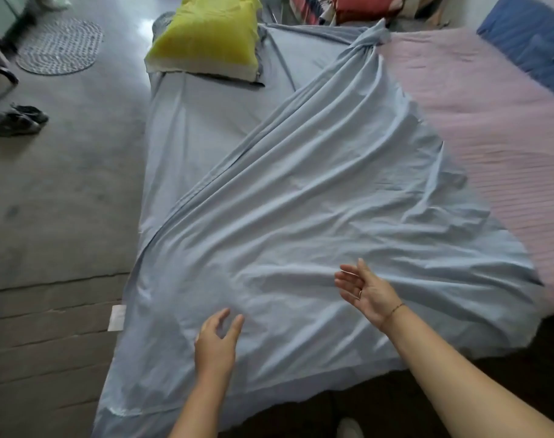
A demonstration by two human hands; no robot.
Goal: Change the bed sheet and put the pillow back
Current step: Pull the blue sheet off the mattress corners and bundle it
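A person is standing at the foot of a bed, both hands out over a light blue bed sheet (301,200) that is lying rumpled across the mattress. The bed is carrying two things: the sheet, and a yellow pillow (206,39) sitting far ahead of the left hand (217,338) at the far left corner, its long side running roughly across the bed.

The sheet's main fold is running on a diagonal, from the near left edge just beyond the left hand up to a twisted, bunched end far ahead of the right hand (364,290). Out to the right of that hand, a pink striped mattress cover (490,137) is showing bare, with a dark blue cloth (531,42) at its far corner.

The left hand is reaching palm down with fingers loosely spread, gripping nothing; whether it is touching the sheet cannot be told. The right hand is turning its palm inward, fingers straight and wide apart, holding nothing — a ring (360,293) and a thin bracelet (395,308) are showing on it.

Far to the left of the left hand, a pair of dark shoes (18,118) and an oval woven rug (61,45) are lying on the grey floor (64,200).
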